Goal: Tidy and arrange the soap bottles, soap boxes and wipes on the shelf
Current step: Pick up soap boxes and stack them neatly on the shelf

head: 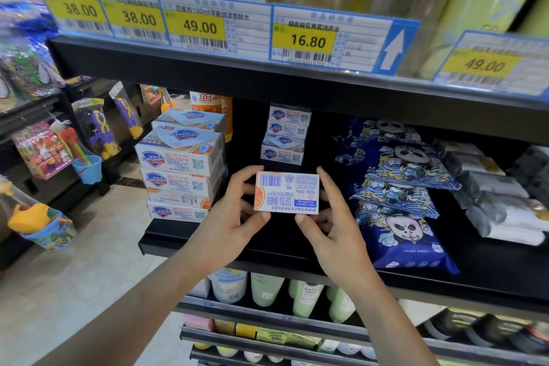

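Note:
A small white soap box (pixel 286 192) with a barcode and an orange-fruit print is held above the black shelf (pixel 190 242), its back side facing me. My left hand (pixel 234 214) grips its left end and my right hand (pixel 329 217) grips its right end. A stack of white Safeguard soap boxes (pixel 181 169) stands at the shelf's left end. A smaller stack of soap boxes (pixel 285 135) sits further back in the middle. Blue panda-print wipes packs (pixel 398 187) lie overlapping to the right. An orange soap bottle (pixel 208 102) stands behind the left stack.
Grey and white wipes packs (pixel 493 193) lie at the far right of the shelf. Price tags (pixel 306 38) line the shelf above. Pale green bottles (pixel 309 297) fill the shelf below. Hanging toys (pixel 101 131) are on a rack to the left, over a tiled floor.

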Tool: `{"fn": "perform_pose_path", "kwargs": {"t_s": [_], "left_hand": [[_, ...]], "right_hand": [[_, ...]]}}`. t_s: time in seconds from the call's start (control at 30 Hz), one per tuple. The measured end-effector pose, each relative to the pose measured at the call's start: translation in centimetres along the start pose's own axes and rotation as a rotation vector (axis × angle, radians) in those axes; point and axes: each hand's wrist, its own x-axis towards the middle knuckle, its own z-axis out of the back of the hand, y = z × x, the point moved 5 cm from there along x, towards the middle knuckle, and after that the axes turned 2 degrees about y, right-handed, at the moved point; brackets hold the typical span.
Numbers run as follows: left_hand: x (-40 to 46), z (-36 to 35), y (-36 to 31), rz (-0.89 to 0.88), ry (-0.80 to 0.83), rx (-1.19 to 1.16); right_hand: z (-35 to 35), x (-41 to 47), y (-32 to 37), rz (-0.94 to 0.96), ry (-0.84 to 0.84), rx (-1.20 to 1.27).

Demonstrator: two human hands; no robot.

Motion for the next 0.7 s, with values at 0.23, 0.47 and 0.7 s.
{"fn": "perform_pose_path", "kwargs": {"t_s": [0.23,0.47,0.7], "left_hand": [[0.13,0.00,0.13,0.001,0.014,0.009],[0.20,-0.02,0.26,0.012,0.032,0.045],[0.08,0.04,0.07,0.015,0.016,0.108]], "right_hand": [[-0.01,0.04,-0.12,0.003,-0.001,0.002],[0.02,0.16,-0.24,0.001,-0.002,-0.001],[-0.03,0.17,-0.19,-0.006,-0.002,0.001]]}}
